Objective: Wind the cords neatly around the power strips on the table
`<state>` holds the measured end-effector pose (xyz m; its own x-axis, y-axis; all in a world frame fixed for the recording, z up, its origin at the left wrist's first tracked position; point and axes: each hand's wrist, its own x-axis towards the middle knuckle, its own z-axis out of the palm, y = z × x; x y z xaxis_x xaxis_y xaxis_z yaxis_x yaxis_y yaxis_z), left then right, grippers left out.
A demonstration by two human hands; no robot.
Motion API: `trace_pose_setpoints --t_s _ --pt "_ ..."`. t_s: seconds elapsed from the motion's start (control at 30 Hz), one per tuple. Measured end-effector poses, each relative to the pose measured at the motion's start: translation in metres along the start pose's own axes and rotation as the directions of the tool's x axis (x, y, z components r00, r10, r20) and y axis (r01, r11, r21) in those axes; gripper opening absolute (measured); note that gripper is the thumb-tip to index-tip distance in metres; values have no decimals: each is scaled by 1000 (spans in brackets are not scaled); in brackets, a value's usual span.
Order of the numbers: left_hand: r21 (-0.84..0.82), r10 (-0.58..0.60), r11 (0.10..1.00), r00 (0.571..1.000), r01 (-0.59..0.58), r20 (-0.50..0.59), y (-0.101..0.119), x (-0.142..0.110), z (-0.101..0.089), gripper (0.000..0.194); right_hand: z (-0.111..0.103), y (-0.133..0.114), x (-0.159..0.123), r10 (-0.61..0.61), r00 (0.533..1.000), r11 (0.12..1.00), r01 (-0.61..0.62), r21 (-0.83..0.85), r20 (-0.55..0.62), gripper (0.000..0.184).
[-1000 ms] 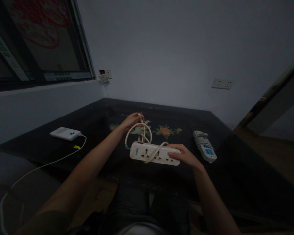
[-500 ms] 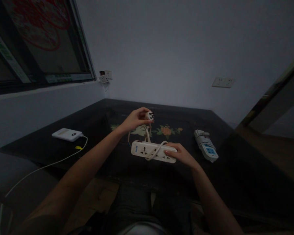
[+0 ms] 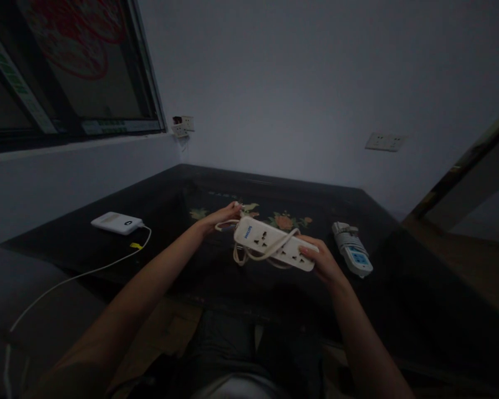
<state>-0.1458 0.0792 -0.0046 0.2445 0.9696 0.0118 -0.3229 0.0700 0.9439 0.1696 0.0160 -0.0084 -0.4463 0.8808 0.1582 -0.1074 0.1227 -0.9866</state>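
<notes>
A white power strip is held up over the table, tilted down to the right, with its sockets towards me. My right hand grips its right end, the thumb lying on the socket face. A loop of the white cord crosses the strip's face, and more cord hangs below it. Just beyond the strip's left end, my left hand is closed round the plug end of the cord. Most of the plug is hidden by the fingers; only a small pale bit shows at the fingertips.
On the black table with painted flowers, a second power strip wrapped in its cord lies to the right. A white power bank with a cable lies left. Wall sockets are beyond, with a window at left.
My left hand has drawn the plug lower and to the left, turning its pins out of sight. The strip has moved right and up and now tilts more, together with my right hand.
</notes>
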Motion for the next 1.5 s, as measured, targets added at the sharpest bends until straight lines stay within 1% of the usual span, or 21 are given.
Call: trace_pose_setpoints --t_s 0.07,0.17,0.27,0.33,0.43,0.53,0.67,0.77,0.9,1.03,1.13,1.23,1.37,1.43,1.5 --pt "-9 -101 995 995 101 8 -10 1 -10 16 0 0 1 7 999 1000 -7 -4 -40 39" --pt "-16 -244 970 969 244 38 -23 1 -21 25 -3 0 3 -5 998 1000 4 -4 -66 37" --pt "-32 -318 947 947 320 47 -36 3 -28 29 -9 2 4 -25 996 998 21 -60 -80 37" --pt "-53 -331 942 943 332 33 -46 5 -29 25 -13 4 5 -30 997 993 22 -112 -69 37" --pt "-93 -317 944 949 316 10 -58 8 -27 19 -19 8 6 -19 999 987 12 -159 -47 38" --pt "-131 -284 950 959 282 0 -63 9 -22 20 -23 11 7 -19 999 982 11 -190 -42 38" --pt "-159 -226 962 974 221 -14 -62 8 -18 23 -24 10 7 -26 999 973 18 -230 -32 36" --pt "-159 -206 967 978 202 -14 -60 6 -17 22 -22 7 6 -33 999 972 29 -234 -14 35" --pt "-156 -175 973 984 170 -17 -58 3 -16 20 -23 3 5 -37 999 956 40 -291 16 35" --pt "-156 -118 981 993 114 -20 -50 0 -13 22 -30 0 4 -93 993 933 112 -343 73 34" --pt "-169 -67 984 997 59 -40 -40 -2 -12 21 -34 -2 3 -123 982 917 168 -363 145 33" --pt "-185 -27 983 998 15 -64 -29 -6 -15 19 -33 -7 1 -114 973 909 184 -375 203 35" --pt "-208 9 978 997 -25 -78 -19 -14 -20 16 -30 -13 0 -138 956 887 236 -397 259 37" --pt "-245 15 969 995 -39 -96 -17 -16 -22 16 -30 -14 0 -146 950 876 254 -410 275 38" --pt "-283 23 957 989 -64 -145 -15 -16 -24 19 -32 -14 1 -142 958 873 240 -425 249 40"
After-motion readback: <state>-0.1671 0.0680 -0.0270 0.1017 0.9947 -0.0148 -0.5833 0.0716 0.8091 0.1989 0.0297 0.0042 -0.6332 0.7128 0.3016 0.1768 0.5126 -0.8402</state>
